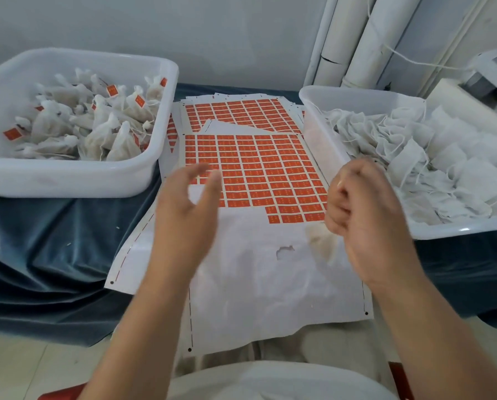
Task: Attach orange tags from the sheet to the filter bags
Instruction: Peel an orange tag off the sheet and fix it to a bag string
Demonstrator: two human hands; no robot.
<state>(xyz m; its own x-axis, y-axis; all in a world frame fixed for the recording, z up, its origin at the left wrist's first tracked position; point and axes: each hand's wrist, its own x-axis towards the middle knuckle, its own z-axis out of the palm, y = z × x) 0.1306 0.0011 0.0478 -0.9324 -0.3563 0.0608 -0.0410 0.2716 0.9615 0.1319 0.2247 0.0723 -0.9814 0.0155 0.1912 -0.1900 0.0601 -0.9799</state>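
Observation:
A sheet of orange tags (253, 168) lies on the table between two bins, its near rows peeled to bare white backing. My left hand (183, 215) hovers over the sheet's left part, fingers spread and holding nothing. My right hand (363, 209) is to the right of the sheet with its fingers curled. A blurred white filter bag (322, 241) hangs below them. The left bin (68, 174) holds tagged filter bags (97, 125). The right bin (313, 96) holds untagged filter bags (429, 168).
More tag sheets (235, 111) lie under and behind the top one. A blue cloth (53, 241) covers the table and drapes over its front edge. White pipes (357, 39) stand against the wall at the back right.

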